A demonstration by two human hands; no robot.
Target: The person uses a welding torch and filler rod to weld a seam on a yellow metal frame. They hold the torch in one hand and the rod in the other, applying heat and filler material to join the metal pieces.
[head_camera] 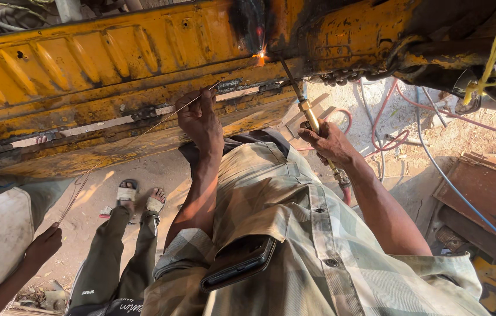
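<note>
My left hand (200, 120) pinches a thin filler wire (142, 131) and holds its tip up toward the seam of a yellow ribbed metal panel (101, 58). My right hand (329, 142) grips a gas torch (303, 105) with a brass fitting. The torch's tip points up at the panel, where a small bright flame (260, 57) burns against a blackened patch. The wire's long tail runs down to the left, toward another person's hand (43, 246). A dark phone (239, 261) sits in the pocket of my plaid shirt.
Another person stands at the lower left, their legs in grey trousers and sandals (126, 192). Red and blue hoses (429, 152) trail over the dirt ground at right. Rusty metal plates (488, 199) lie at the right edge. A yellow cord (491, 58) hangs at the upper right.
</note>
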